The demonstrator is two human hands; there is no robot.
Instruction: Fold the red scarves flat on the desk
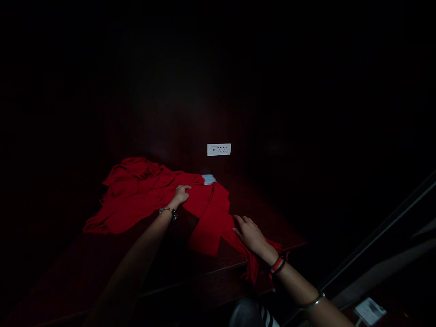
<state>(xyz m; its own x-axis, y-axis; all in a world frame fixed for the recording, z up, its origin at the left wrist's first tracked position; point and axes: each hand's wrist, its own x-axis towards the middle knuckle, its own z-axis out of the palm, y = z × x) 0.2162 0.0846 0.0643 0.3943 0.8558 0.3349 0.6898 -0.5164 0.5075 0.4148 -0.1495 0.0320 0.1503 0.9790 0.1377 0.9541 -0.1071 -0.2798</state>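
Note:
A long red scarf [136,200] with a fringed end lies loosely spread across a dark wooden tabletop. It is bunched at the left and has overlapping folds at the right. My left hand [182,194], with a beaded bracelet at the wrist, is closed on the middle of the scarf, its fingertips partly hidden. Nearer the front right, my right hand [250,234] rests over the scarf close to the fringe, fingers stretched out and slightly apart. The fringe hangs over the table's front edge below this hand.
A white wall socket [219,150] is set in the dark wall behind the scarf. A small pale blurred patch [209,179] shows at the scarf's back edge. The dark tabletop [163,263] ends at a front edge. A pale flat object [370,311] lies at the lower right.

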